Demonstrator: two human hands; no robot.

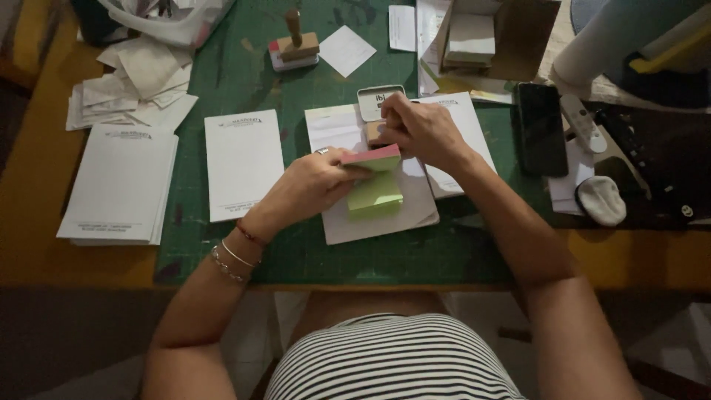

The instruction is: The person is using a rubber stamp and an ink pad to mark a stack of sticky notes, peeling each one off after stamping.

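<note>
Green and pink sticky-note pad (pixel 375 187) sits tilted above a sheet of white paper (pixel 385 222), gripped at its upper edge by the left hand (pixel 315 185), fingers curled around it. Just behind, the right hand (pixel 422 132) pinches a small wooden stamp (pixel 375 132) beside an open ink pad tin (pixel 379 101) on the green cutting-mat surface (pixel 244 67).

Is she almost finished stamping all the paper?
Done: printed notepads lie stacked on the green mat. In hand: left hand holds a green sticky-note block; right hand grips a wooden stamp by the ink pad tin. What is left cannot be told.
</note>
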